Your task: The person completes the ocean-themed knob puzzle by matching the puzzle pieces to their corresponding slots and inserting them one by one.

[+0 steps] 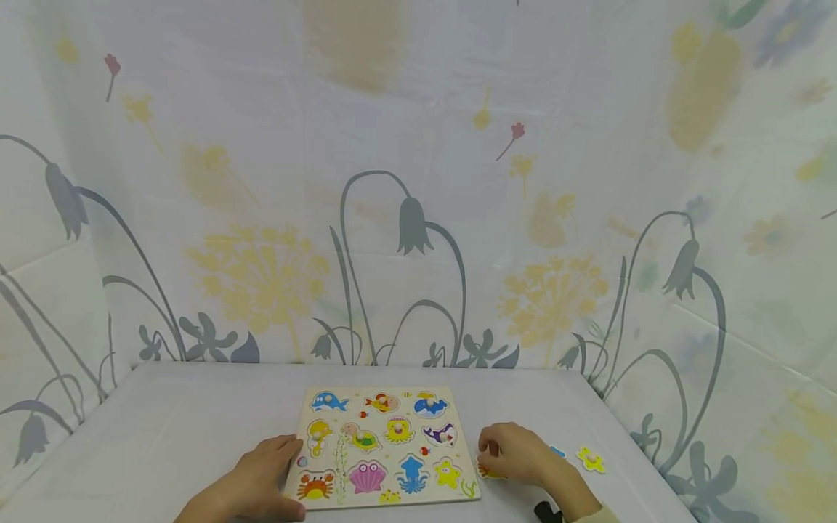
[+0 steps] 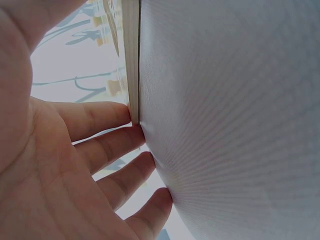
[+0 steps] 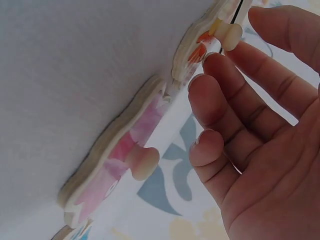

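Observation:
A wooden puzzle board (image 1: 386,494) with colourful sea animals lies on the white table. Several of its upper animals carry small knobs. My left hand (image 1: 258,476) is at the board's left edge, fingers extended; in the left wrist view, fingertips (image 2: 131,131) touch the wooden edge and the tabletop. Right of the board, my right hand (image 1: 516,454) is over an orange puzzle piece (image 1: 489,471), which it partly hides. In the right wrist view, thumb and index finger stand around that piece's knob (image 3: 230,37), with a small gap at the thumb; the other fingers are bent.
A pink puzzle piece (image 3: 117,165) with a knob lies beside the orange one. Farther right are a yellow piece (image 1: 591,459) and a blue piece (image 1: 558,452), mostly hidden by my right arm. A small black object (image 1: 548,512) is near my right wrist. Flower-printed curtains (image 1: 418,290) surround the table.

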`<state>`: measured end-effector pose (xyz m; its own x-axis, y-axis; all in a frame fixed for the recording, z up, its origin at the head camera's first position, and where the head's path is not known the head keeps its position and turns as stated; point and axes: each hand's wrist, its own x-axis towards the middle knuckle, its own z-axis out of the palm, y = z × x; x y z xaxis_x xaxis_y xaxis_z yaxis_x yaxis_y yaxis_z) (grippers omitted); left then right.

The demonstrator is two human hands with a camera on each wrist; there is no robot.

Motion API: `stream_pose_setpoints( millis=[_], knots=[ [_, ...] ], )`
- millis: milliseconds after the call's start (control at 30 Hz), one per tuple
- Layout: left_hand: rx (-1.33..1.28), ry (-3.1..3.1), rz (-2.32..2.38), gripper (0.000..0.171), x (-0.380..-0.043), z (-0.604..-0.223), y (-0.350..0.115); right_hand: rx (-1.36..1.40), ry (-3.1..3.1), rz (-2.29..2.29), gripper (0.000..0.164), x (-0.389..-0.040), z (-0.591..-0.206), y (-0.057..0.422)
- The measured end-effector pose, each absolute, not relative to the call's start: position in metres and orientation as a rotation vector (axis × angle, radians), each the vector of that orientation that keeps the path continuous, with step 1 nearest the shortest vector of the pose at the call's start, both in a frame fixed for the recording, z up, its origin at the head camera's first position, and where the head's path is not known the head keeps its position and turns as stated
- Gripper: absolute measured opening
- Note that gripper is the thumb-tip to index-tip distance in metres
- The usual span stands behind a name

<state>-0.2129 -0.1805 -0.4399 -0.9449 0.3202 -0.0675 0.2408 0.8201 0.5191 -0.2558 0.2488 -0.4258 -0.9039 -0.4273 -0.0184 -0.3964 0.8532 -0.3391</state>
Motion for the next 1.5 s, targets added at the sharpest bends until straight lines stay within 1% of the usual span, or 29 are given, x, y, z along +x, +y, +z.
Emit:
stream_pose_setpoints(
  millis=[467, 867, 1500],
  knots=[
    [0.420, 2.847, 0.777, 0.099, -0.2109, -0.4365, -0.1785, -0.776, 2.912, -0.541, 0.007, -0.2523, -0.4299, 0.2551],
    [0.424, 2.848, 0.788, 0.101, -0.2118, -0.4391, -0.1803, -0.770, 2.906, -0.551, 0.012, -0.2516, -0.4303, 0.2572],
    [0.393, 2.840, 0.797, 0.101, -0.2116, -0.4383, -0.1789, -0.764, 2.932, -0.537, 0.014, -0.2508, -0.4290, 0.2559]
  ],
)
